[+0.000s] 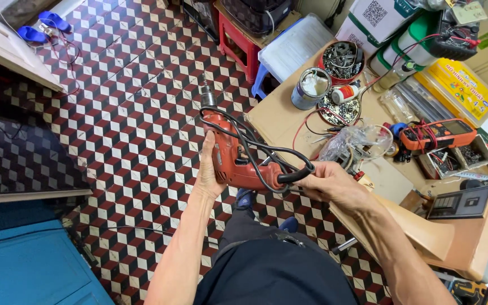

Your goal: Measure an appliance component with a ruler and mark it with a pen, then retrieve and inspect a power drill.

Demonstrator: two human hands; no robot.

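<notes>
A red corded electric drill (227, 152) is held out over the tiled floor, its metal chuck (207, 97) pointing away from me. My left hand (207, 169) cups the drill's body from the left side. My right hand (326, 183) grips the handle end and the black power cord (266, 149), which loops over the drill's top and back into that hand.
A cluttered workbench (280, 121) on the right carries a tin can (310, 87), bowls of metal parts (343, 59), a plastic bag (357, 141), an orange multimeter (436, 134) and boxes. A red stool (238, 42) stands behind. Blue surface (24, 265) lies at lower left.
</notes>
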